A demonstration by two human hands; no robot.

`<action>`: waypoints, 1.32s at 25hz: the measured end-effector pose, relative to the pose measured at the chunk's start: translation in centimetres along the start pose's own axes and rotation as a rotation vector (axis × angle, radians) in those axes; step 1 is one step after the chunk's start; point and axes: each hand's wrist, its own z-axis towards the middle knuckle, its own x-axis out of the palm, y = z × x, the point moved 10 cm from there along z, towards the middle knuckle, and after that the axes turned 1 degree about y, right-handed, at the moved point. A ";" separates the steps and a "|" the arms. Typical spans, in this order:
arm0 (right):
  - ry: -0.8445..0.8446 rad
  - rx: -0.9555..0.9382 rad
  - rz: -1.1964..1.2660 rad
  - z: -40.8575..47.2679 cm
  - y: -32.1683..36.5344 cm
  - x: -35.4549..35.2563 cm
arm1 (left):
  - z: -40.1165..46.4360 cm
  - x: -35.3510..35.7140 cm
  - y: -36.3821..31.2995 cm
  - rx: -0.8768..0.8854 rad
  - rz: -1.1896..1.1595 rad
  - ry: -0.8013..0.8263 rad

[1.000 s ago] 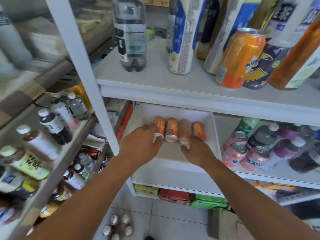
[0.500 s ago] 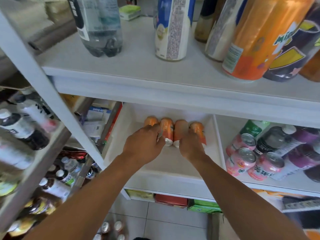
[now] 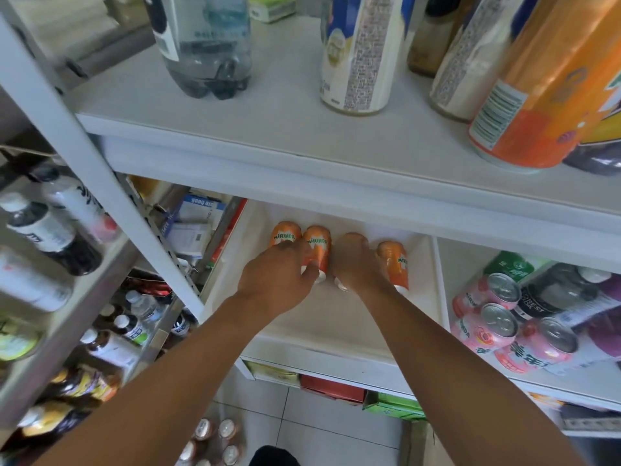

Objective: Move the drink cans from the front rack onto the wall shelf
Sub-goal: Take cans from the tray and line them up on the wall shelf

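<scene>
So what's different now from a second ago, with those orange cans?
Both hands reached deeper: the left hand now lies over the two left orange cans, and the right hand covers the third. The four cans stayed in their row on the shelf.

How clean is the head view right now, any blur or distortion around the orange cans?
Head view: sharp at the centre, where both hands reach the orange cans, whose lettering is readable; the bottles on the left rack are smeared by blur; wide-angle stretch enlarges the big orange can on the upper shelf; light even, no harsh glare.
</scene>
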 end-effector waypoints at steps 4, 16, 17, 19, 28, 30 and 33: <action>-0.001 0.111 0.176 -3.3 -0.1 -2.1 | -0.2 -0.1 0.4 -0.023 -0.026 0.005; -0.141 -0.399 0.642 -15.1 4.9 -8.5 | -2.7 -2.1 1.3 -0.192 -0.491 0.108; -0.130 -0.457 0.658 -16.9 6.3 -8.9 | -3.5 -2.6 1.5 -0.194 -0.564 0.110; -0.086 -0.558 0.688 -20.1 8.9 -8.8 | -5.5 -4.3 2.3 -0.193 -0.676 0.050; 0.327 -0.921 0.814 -29.6 23.5 -8.0 | -18.6 -15.9 12.1 -0.249 -1.028 -0.435; 0.490 -1.009 0.795 -32.2 27.9 -7.2 | -22.0 -18.8 14.3 -0.258 -1.039 -0.505; 0.642 -1.137 0.752 -37.1 34.3 -5.8 | -27.6 -23.2 17.5 -0.294 -1.034 -0.636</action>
